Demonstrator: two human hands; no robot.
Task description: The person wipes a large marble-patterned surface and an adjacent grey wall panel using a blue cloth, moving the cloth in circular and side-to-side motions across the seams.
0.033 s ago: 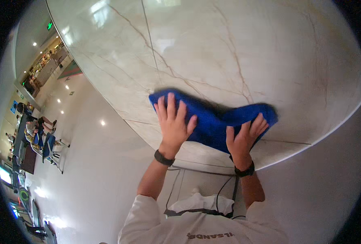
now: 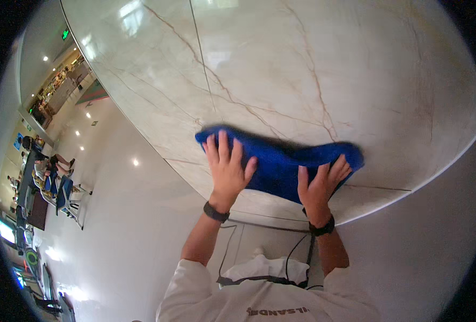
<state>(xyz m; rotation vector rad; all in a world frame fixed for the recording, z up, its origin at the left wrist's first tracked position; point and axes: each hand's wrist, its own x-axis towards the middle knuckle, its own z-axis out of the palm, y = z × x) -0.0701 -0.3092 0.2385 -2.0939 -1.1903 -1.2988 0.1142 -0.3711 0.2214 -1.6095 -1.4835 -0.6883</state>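
Observation:
A blue cloth [image 2: 281, 169] lies spread across the near part of a glossy, cream marble-patterned surface [image 2: 259, 64]. Its far edge is wavy, with a raised fold toward the right. My left hand [image 2: 229, 169] rests flat on the cloth's left part, fingers spread and thumb pointing right. On the right part, my right hand [image 2: 321, 185] presses down with its fingers stretched out and its thumb apart. Neither hand is wrapped round the cloth. Dark bands circle both wrists.
The surface's curved edge runs down the left and along the near right. Dark cables [image 2: 290, 255] hang near my body, below the near edge. Off to the left are a shiny floor [image 2: 136, 214], a chair [image 2: 69, 196] and seated people by a long counter.
The cloth's far edge has shifted slightly toward me, and the left hand's fingers have come nearer with it. The right hand has moved only a little.

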